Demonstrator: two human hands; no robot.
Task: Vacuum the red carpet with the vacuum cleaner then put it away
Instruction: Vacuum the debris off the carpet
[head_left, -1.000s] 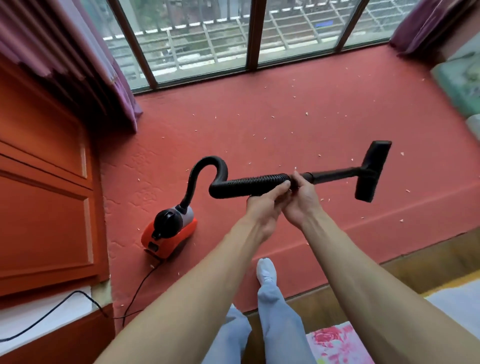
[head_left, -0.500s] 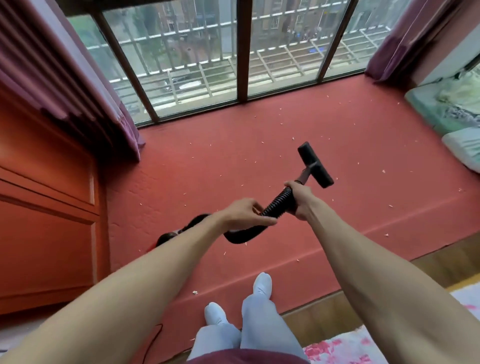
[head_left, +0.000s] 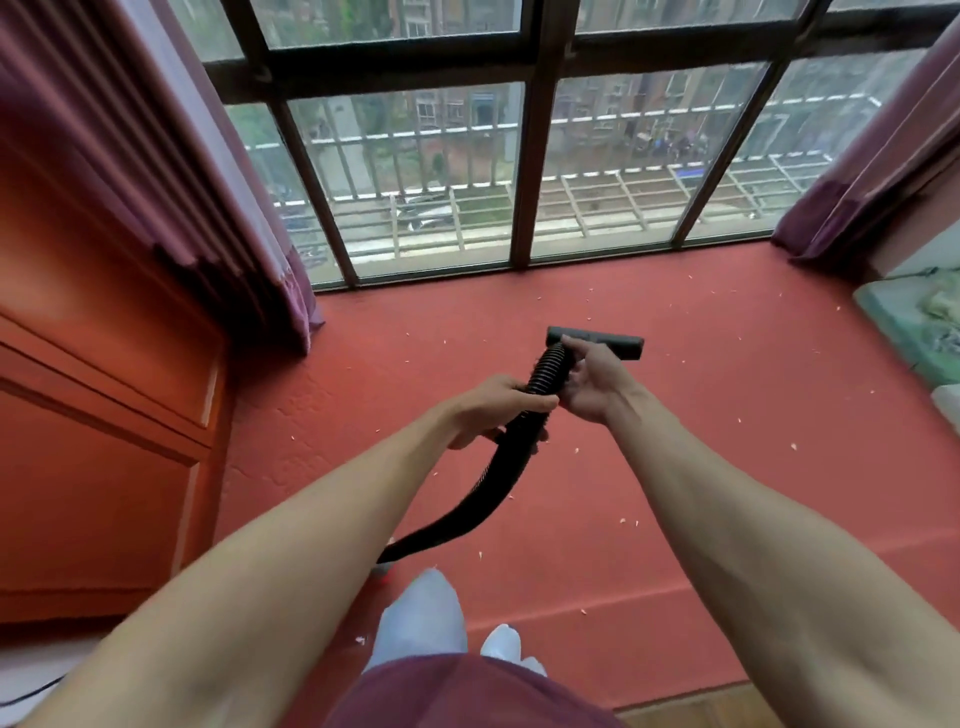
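The hose (head_left: 501, 480) is gripped by the left hand (head_left: 485, 410) and the right hand (head_left: 592, 387), with the nozzle (head_left: 621, 347) just beyond the right fingers (head_left: 582, 359), over the carpet (head_left: 753, 441). Vacuuming seems about to start: the nozzle must be lowered to the crumbs (head_left: 623, 519).

Both arms are bare. The left forearm (head_left: 270, 561) and the right forearm (head_left: 753, 525) are uncovered along their whole visible length, from the wrists back to the near edge of the view. The left hand (head_left: 488, 410) and the right hand (head_left: 592, 387) are likewise bare, fingers included. At the near bottom edge, in the middle, lies a broad fold of maroon fabric (head_left: 457, 691) with a soft, slightly fuzzy surface; which garment it belongs to cannot be told. Just beyond it shows a loose, pale blue-grey trouser leg (head_left: 415, 613), blurred. To its right sits white footwear (head_left: 504, 642), sock or shoe unclear.
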